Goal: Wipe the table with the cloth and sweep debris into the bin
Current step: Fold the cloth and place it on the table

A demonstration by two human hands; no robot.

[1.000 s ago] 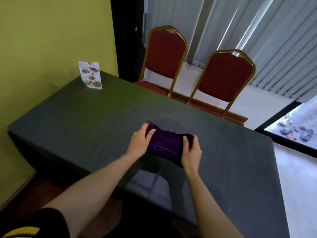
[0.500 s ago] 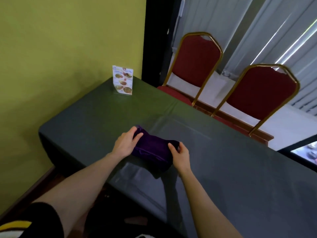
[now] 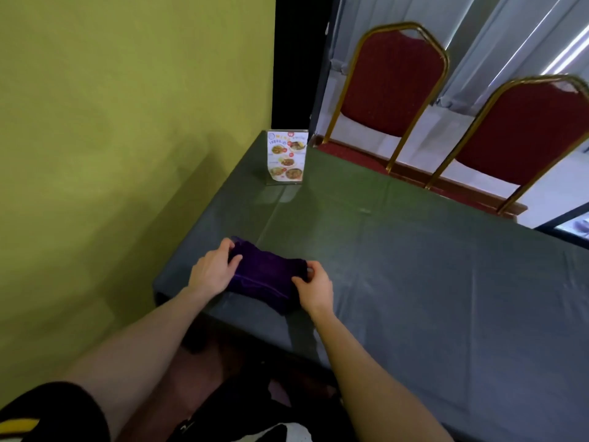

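A folded purple cloth (image 3: 266,275) lies on the dark grey table (image 3: 414,282) close to its near left corner. My left hand (image 3: 213,269) grips the cloth's left end, thumb on top. My right hand (image 3: 314,287) holds its right end with the fingers curled over the edge. Both hands press the cloth flat on the tabletop. No debris and no bin can be seen.
A menu card in a clear stand (image 3: 287,157) is at the table's far left corner. Two red chairs with gold frames (image 3: 392,84) (image 3: 526,135) stand behind the far edge. A yellow-green wall (image 3: 111,122) runs along the table's left side.
Both hands have slid the cloth leftward along the table toward its left end near the wall. The view has swung left with them.
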